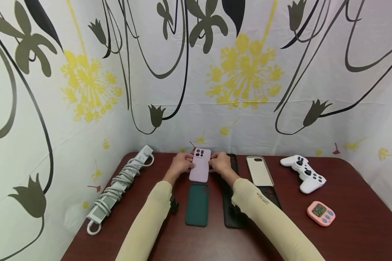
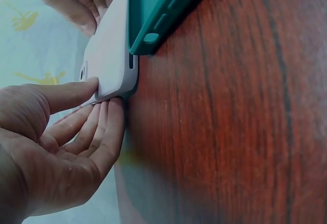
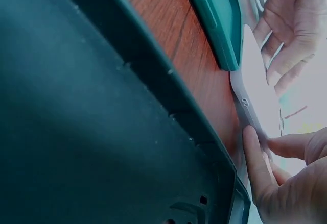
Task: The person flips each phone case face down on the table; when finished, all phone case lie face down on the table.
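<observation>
A lilac phone case (image 1: 200, 166) with camera cut-outs lies back side up near the far edge of the table. Its left edge is pinched by my left hand (image 1: 182, 162), thumb on the back and fingers along the side, as the left wrist view shows. On the opposite edge, my right hand (image 1: 220, 163) grips it between thumb and fingers. Whether a phone sits inside cannot be seen. Just nearer to me is a dark green phone case (image 1: 197, 204), its hollow side up. A large black tablet case (image 1: 232, 219) lies partly beneath my right forearm.
Right of the tablet case are a cream phone case (image 1: 260, 173) and a black phone case (image 1: 270, 193), partly covered by my sleeve. Farther right lie a white game controller (image 1: 303, 174) and a pink timer (image 1: 321, 214). A cord-wrapped power strip (image 1: 117, 188) runs along the left edge.
</observation>
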Demonstrator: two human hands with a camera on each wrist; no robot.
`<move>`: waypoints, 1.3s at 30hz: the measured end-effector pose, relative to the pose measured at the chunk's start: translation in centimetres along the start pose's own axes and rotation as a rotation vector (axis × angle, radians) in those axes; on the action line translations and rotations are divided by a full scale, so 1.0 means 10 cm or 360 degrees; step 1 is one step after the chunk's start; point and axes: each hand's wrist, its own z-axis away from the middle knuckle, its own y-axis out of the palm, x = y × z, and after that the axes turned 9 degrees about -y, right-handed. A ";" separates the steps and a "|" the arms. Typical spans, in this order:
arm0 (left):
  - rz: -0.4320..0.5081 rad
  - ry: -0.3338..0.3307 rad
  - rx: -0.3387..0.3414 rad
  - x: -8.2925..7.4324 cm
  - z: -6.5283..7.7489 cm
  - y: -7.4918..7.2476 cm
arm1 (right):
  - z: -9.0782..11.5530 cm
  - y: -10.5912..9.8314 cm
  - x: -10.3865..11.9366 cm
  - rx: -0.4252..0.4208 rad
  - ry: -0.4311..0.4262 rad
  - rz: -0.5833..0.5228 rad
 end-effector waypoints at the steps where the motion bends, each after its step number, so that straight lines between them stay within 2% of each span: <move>1: -0.0015 0.0002 -0.0012 0.00 0.00 0.01 | 0.00 0.00 0.01 0.0021 -0.0012 0.0040; 7: -0.0153 0.0009 -0.0100 -0.03 0.01 0.02 | -0.02 -0.01 0.05 0.0147 -0.0091 0.0262; 16: -0.0314 -0.0018 -0.0215 -0.07 0.06 0.05 | -0.01 0.00 0.09 0.0208 -0.0197 0.0495; 22: -0.0396 -0.0036 -0.0264 -0.11 0.12 0.08 | 0.03 -0.02 0.09 0.0225 -0.0203 0.0427; 27: -0.0514 -0.0083 -0.0279 -0.09 0.14 0.10 | 0.09 -0.10 0.06 0.0379 -0.0234 0.0266; 32: -0.0758 -0.0025 -0.0324 -0.10 0.17 0.08 | 0.12 -0.26 0.03 0.0460 -0.0268 0.0183; 35: -0.0907 0.0016 -0.0369 -0.13 0.16 0.07 | 0.12 -0.39 0.01 0.0446 -0.0311 0.0166; 39: -0.1016 0.0067 -0.0394 -0.21 0.16 0.08 | 0.11 -0.61 -0.03 0.0391 -0.0369 0.0170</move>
